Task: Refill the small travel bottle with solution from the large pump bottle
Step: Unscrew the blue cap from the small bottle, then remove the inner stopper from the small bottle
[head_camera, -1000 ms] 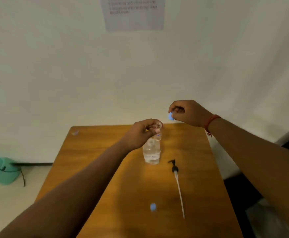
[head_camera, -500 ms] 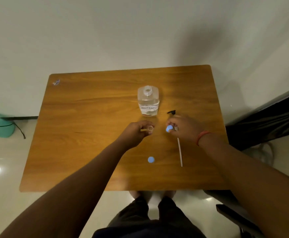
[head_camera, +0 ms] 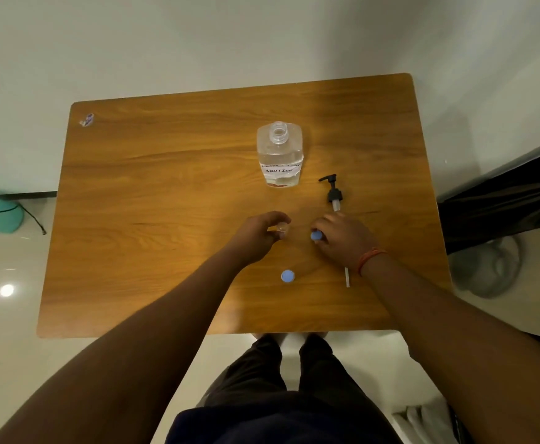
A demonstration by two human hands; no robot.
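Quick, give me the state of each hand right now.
Left hand: holds the small bottle.
Right hand: pinches a blue cap.

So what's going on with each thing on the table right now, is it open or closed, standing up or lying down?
Large bottle: standing upright, open at the neck, part full of clear liquid.
Pump: off the bottle, lying flat on the table.
Small travel bottle: uncapped, held by the left hand.
Blue cap: off, pinched in the right hand.
Second blue cap: lying loose on the table.
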